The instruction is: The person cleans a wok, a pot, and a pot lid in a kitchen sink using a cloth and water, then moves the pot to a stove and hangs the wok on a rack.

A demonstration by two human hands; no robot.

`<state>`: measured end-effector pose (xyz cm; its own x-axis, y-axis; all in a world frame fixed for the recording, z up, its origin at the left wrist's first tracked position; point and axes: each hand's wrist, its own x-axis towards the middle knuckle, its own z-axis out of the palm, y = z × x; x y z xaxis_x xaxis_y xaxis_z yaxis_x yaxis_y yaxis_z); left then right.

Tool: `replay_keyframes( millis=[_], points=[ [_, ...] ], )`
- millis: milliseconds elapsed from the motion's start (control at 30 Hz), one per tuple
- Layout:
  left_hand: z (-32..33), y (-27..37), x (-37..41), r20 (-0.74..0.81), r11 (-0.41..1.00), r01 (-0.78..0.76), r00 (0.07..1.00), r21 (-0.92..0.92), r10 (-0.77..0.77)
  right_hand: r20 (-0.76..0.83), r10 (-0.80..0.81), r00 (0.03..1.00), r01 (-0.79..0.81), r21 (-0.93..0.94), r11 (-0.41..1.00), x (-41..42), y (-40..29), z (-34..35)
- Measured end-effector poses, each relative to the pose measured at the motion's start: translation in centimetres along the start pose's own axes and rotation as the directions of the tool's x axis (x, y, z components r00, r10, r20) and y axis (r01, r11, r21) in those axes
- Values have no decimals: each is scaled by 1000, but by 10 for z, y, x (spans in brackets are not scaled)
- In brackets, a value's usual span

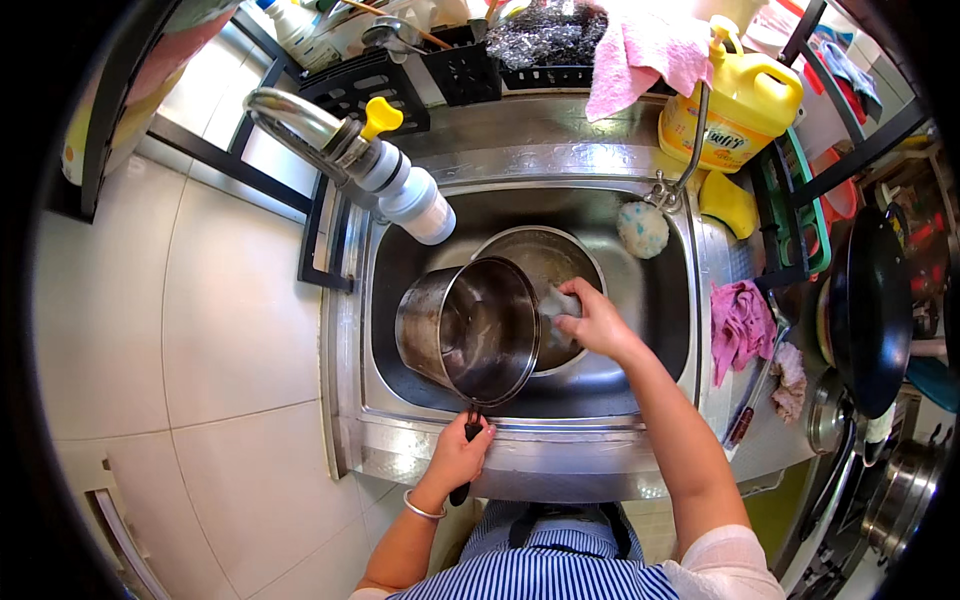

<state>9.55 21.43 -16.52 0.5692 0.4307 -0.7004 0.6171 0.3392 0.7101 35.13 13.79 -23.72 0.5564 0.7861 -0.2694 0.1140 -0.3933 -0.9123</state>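
My left hand (459,451) grips the black handle (472,429) of a deep metal saucepan (420,319). The pan is tipped on its side over the sink, its mouth turned to the right and its inner wall stained brown. In my right hand (598,319) is a pale grey-white scrubbing cloth or pad (559,303), pinched between thumb and fingers just right of the pan's rim. Below both lies a round metal basin (574,251) on the bottom of the stainless steel sink (645,367); the saucepan and my right hand cover part of it.
A faucet (416,199) with a white filter head reaches over the sink's left side. A round scrubber (643,229) sits at the back right corner. A yellow detergent jug (731,112), a yellow sponge (727,204) and a pink cloth (741,326) stand along the right. A black wok (874,311) is farther right.
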Motion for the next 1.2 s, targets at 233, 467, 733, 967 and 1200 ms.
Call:
replay_keyframes(
  millis=[233,467,733,967,1200],
  points=[
    [11,-13,-9,21,970,-178,984,166,176,316,-283,905,120,449,885,-54,-83,71],
    [16,-12,-36,-7,906,-260,961,333,278,658,-189,729,177,85,981,-68,-55,79],
    [10,-8,-36,158,989,-135,980,66,123,639,-396,659,705,-709,27,-21,-29,21],
    [13,20,-50,276,996,73,960,-58,-54,731,-498,467,607,-675,-420,15,-53,8],
    [19,-3,-39,206,975,-208,960,75,189,618,-218,755,601,-521,606,-48,-11,41]
  ],
)
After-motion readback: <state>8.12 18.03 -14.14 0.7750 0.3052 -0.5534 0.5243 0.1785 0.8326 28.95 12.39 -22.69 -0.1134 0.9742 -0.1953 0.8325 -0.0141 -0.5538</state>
